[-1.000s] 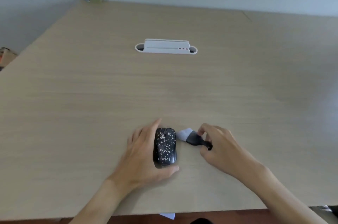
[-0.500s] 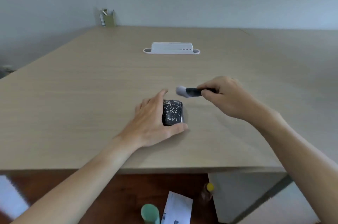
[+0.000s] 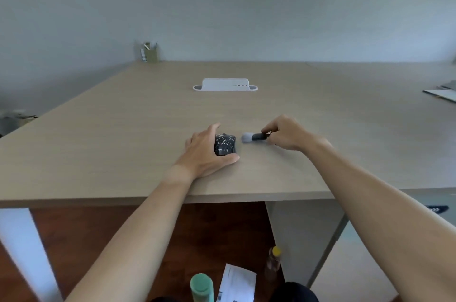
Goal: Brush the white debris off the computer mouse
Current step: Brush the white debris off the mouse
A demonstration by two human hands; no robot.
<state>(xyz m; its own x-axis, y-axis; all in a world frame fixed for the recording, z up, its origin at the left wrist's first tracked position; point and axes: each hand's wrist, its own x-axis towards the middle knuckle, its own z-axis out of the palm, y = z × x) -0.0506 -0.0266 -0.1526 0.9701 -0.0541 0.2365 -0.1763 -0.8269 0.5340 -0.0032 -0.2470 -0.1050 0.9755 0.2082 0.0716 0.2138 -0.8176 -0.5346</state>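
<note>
Fingers (image 3: 267,129) of right hand (image 3: 287,134) pinched around the dark handle of one small brush (image 3: 254,137); pale bristle head pointing left, just beside the mouse but apart from it, close above the tabletop. Whether bristles touch the wood: cannot tell. Fingers of left hand (image 3: 207,151) curled against the left flank of one black computer mouse (image 3: 225,145), thumb hooked round its near end, palm flat on the wood, so gripping it in place. Mouse flat on the table (image 3: 123,134), near the front edge, roughly central, its top speckled with many white flecks of debris (image 3: 225,140), too small and blurred to count; some pale lettering on its near end.

Two bare forearms reaching in from the lower corners.

Farther back on the table: one white cable-port fitting (image 3: 225,85), long and low, with a row of tiny dots toward its right end. At the far left corner, one olive pen holder (image 3: 149,52) with a few items sticking up, not countable. At the far right edge, some papers (image 3: 443,93), partly cut off.

Below the table edge, on the reddish floor: one green-capped container (image 3: 201,287), one yellow-capped bottle (image 3: 274,262), one white printed sheet (image 3: 238,284).
</note>
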